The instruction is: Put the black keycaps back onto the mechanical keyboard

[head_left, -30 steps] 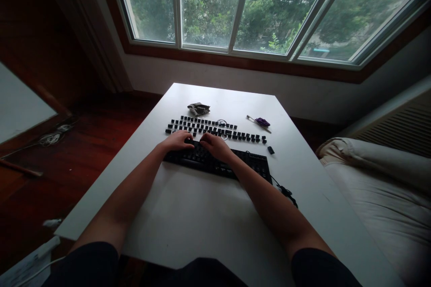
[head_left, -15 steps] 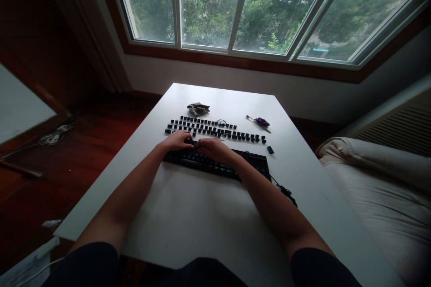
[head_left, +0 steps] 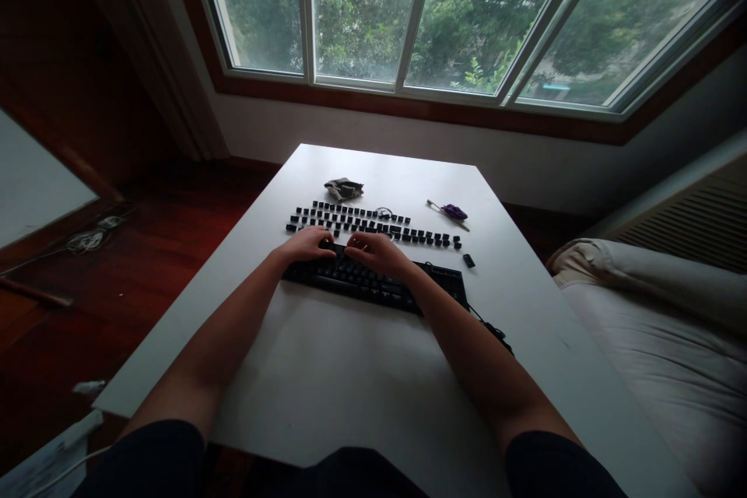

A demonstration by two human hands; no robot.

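Observation:
A black keyboard (head_left: 373, 285) lies across the white table (head_left: 344, 358), its cable trailing off the right end. At its upper left edge is my left hand (head_left: 308, 243), closed around that edge with the thumb over the top; its other fingertips are partly hidden. Just to the right, my right hand (head_left: 377, 253) hovers over the keyboard's upper part, thumb and fingers apart, and I see nothing between them. Behind the keyboard, loose black keycaps (head_left: 362, 222) are laid out in rows. A single larger black piece (head_left: 468, 260) sits apart at the right.
A crumpled grey cloth (head_left: 344, 188) lies beyond the keycaps. To the right of it are a purple item (head_left: 454, 211) and a thin brush-like stick (head_left: 433, 205). The black cable (head_left: 493, 331) is bunched near the right side. A pale padded seat (head_left: 654, 334) stands beside the table.
My right hand has shifted slightly right, away from my left hand, and its thumb and fingers have parted. My left hand and the keyboard look nearly unmoved.

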